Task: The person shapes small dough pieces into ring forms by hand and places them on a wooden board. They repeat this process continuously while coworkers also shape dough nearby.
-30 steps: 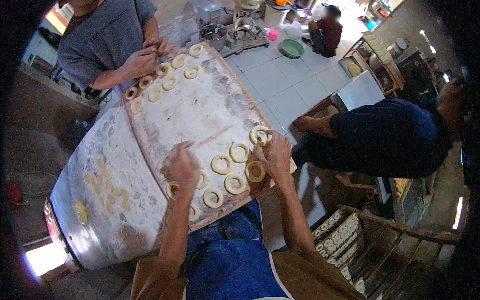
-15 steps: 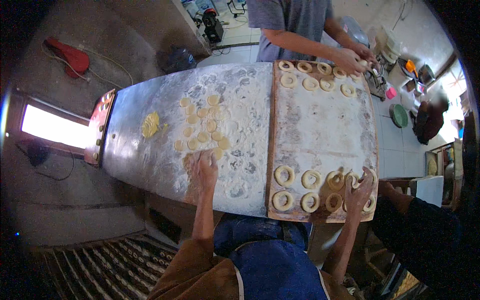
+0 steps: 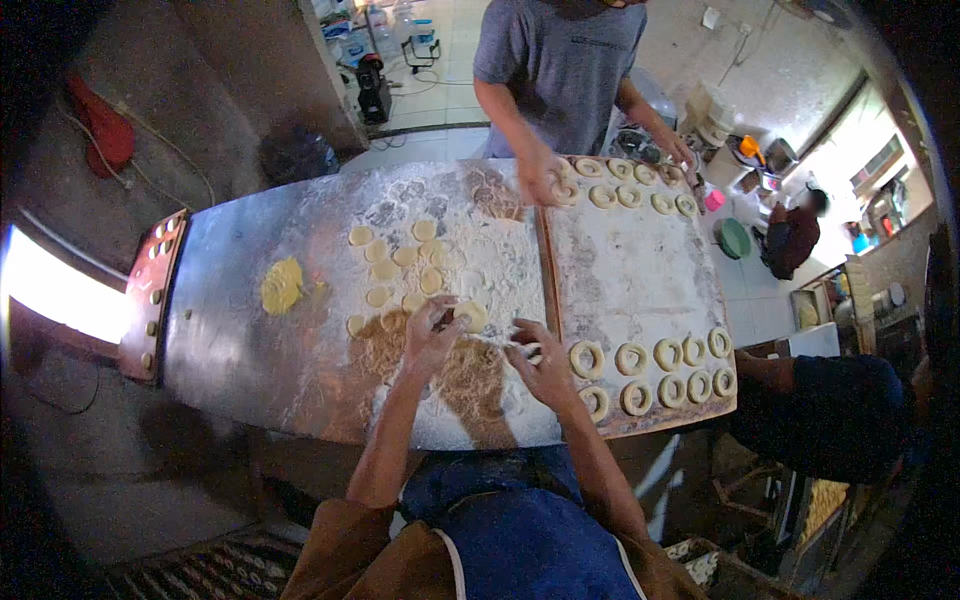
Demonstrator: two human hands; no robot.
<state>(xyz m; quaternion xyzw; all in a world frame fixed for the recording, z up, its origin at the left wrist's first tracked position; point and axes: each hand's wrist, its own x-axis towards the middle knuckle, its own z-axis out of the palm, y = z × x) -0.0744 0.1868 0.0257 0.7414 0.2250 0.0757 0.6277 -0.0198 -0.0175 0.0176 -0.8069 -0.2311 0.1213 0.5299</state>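
My left hand (image 3: 430, 340) is closed, pinching the edge of a flat pale dough round (image 3: 469, 317) just above the floured metal tabletop (image 3: 225, 330). To the right, my right hand (image 3: 545, 375) has its fingers curled around a small pale bit, too small to name. Several more dough rounds (image 3: 404, 257) lie in the flour beyond my left hand. Beside my right hand, dough rings (image 3: 632, 358) sit in two rows along the near side of a floured wooden board (image 3: 640, 270).
Across the table, a person in a grey shirt (image 3: 560, 60) handles dough rings (image 3: 603, 196) on the board's far edge. A yellow lump (image 3: 282, 286) lies on the left of the table, near a red tray (image 3: 150, 310). Another person's dark-clothed arm (image 3: 820, 415) is at right.
My left hand has moved right and now holds a dough round. My right hand has left the rings on the board and come left over the tabletop. The person opposite has shifted left.
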